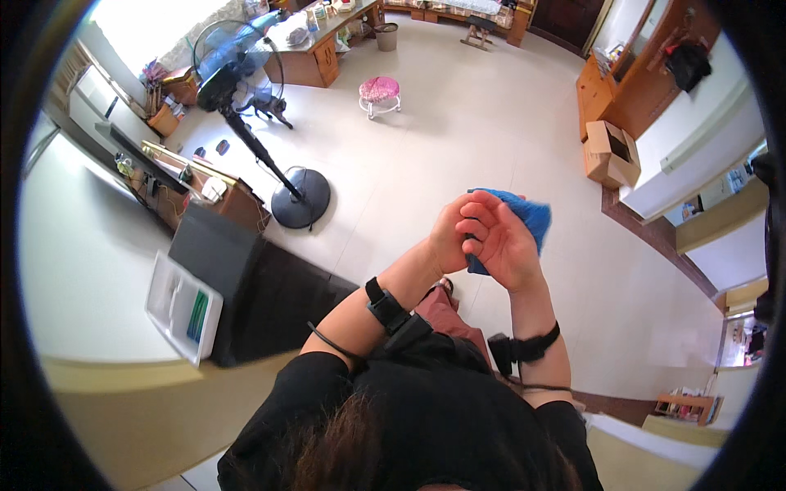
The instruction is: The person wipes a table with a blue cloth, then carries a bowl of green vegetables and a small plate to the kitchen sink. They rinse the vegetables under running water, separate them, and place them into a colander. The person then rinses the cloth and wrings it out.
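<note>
In front of my body, a blue cloth (529, 216) with a fuzzy surface lies behind my two hands. My left hand (452, 230) reaches around behind my right hand and holds the cloth against its back; most of its fingers are hidden. A fingertip shows at the cloth's top edge. My right hand (505, 245) has its palm turned up towards me, with fingers loosely curled and nothing in the palm. Black straps with small devices circle both forearms, the left strap (388, 310) and the right strap (533, 348).
A black standing fan (301, 197) is at the left, with a dark cat (270, 109) behind it. Nearer are a black cabinet (276, 301) and a white tray (212, 316) with green packets. A pink stool (379, 89) stands ahead; a cardboard box (605, 159) sits right.
</note>
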### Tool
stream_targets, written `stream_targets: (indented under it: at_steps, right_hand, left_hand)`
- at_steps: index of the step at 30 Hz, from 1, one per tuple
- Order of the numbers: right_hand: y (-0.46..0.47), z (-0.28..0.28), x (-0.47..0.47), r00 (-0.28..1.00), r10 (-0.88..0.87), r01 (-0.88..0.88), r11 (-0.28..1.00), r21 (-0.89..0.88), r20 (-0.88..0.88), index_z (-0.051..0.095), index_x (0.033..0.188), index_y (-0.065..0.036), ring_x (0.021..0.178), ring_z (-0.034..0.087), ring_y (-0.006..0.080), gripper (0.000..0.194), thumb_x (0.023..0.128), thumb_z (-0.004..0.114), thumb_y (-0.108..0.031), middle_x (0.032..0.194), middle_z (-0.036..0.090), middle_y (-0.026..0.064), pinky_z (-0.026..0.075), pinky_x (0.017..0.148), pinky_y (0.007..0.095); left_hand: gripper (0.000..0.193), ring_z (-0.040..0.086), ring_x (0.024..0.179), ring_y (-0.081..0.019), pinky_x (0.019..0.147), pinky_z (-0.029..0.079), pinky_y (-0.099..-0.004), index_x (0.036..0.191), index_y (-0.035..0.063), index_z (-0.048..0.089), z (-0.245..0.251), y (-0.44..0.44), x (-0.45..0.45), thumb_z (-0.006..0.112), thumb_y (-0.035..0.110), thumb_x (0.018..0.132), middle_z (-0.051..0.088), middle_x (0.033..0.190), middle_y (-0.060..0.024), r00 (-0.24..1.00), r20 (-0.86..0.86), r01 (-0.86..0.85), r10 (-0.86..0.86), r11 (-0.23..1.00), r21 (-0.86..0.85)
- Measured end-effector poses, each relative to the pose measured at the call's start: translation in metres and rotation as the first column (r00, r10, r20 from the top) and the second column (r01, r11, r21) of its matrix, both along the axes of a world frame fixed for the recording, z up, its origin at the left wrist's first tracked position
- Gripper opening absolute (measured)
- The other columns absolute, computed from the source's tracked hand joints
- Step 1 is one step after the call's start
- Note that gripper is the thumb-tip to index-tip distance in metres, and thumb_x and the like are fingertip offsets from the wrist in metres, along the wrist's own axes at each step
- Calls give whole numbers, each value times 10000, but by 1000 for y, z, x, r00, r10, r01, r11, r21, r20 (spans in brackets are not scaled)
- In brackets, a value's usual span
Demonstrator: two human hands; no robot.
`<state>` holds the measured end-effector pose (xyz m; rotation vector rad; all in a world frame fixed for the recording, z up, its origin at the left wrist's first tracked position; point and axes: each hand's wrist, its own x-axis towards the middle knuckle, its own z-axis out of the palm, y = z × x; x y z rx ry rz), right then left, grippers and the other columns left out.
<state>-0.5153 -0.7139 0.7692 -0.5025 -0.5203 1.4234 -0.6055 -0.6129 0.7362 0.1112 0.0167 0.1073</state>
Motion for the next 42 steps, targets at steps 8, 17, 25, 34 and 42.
stream_targets:
  at_steps: [8, 17, 25, 34, 42]
  right_hand:
    - [264, 27, 147, 823, 537, -540, 841, -37, 185, 265, 1498, -31, 1312, 472, 290, 596, 1030, 398, -376, 1476, 407, 174, 477, 991, 456]
    - [560, -32, 293, 720, 412, -362, 910, -203, 559, 278, 1493, -34, 1273, 506, 250, 550, 1037, 424, -304, 1467, 420, 157, 457, 1010, 413]
    - [802, -10, 424, 623, -30, -63, 994, 88, 781, 89, 1544, -59, 1480, 83, 261, 686, 1040, 341, -450, 1604, 91, 138, 106, 1184, 378]
    - [1131, -59, 596, 912, 55, -50, 999, -21, 406, 96, 1559, -172, 1425, 245, 196, 679, 1021, 283, -543, 1580, 198, 45, 224, 1157, 356]
    - [1425, -61, 637, 812, 343, -338, 936, -98, 472, 112, 1557, -190, 1440, 229, 232, 705, 1004, 333, -566, 1587, 186, 65, 224, 1157, 379]
  left_hand:
    - [448, 645, 1021, -278, 887, 538, -424, 1167, 20, 588, 20, 237, 77, 370, 372, 997, 648, 1132, -153, 893, -194, -383, 407, 911, 153]
    - [536, 609, 1116, -319, 960, 492, -457, 1337, -12, 471, -28, 508, 175, 391, 385, 986, 594, 1253, -175, 694, -197, -644, 693, 719, 262]
    - [505, 538, 1118, -170, 993, 403, -331, 1369, 83, 451, 4, 741, 404, 474, 410, 985, 585, 1202, -33, 623, -378, -495, 685, 719, 487]
    - [550, 423, 1301, -183, 1106, 293, -348, 1456, 64, 347, -6, 1026, 586, 439, 365, 1004, 458, 1421, -54, 555, -327, -573, 765, 636, 517]
    - [510, 478, 1267, -226, 1100, 328, -374, 1415, 54, 402, -1, 1275, 611, 411, 360, 1007, 507, 1381, -80, 394, -255, -826, 883, 462, 323]
